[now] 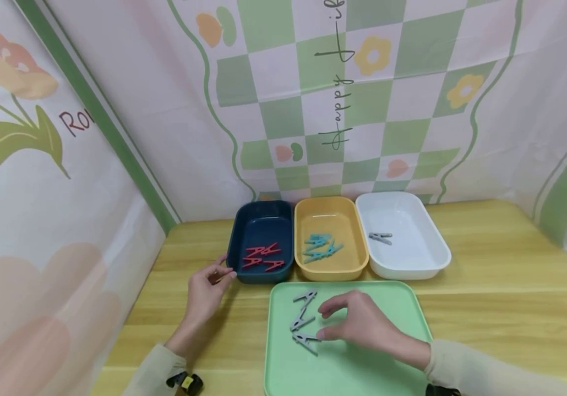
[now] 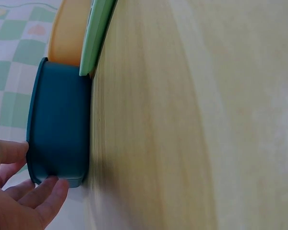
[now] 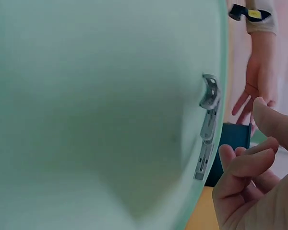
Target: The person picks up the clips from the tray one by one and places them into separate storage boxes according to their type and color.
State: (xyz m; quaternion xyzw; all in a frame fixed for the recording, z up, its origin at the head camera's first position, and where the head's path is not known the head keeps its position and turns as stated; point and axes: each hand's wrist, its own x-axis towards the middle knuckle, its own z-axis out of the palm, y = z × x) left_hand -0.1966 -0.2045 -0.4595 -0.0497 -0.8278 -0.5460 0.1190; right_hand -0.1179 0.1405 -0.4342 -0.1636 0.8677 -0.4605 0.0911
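Note:
My left hand holds the near left corner of a dark blue bin, thumb at the rim and fingers against the outer wall. Several red clothespins lie in that bin. Over the green tray, my right hand has thumb and index finger spread apart, with nothing between them. Three grey clothespins lie in a column at the tray's left side, the lowest right by the thumb tip. In the right wrist view the grey clothespins sit near the tray's edge.
A yellow bin with several teal clothespins stands in the middle of the row. To its right is a white bin with a grey clothespin. A patterned cloth hangs behind the wooden table.

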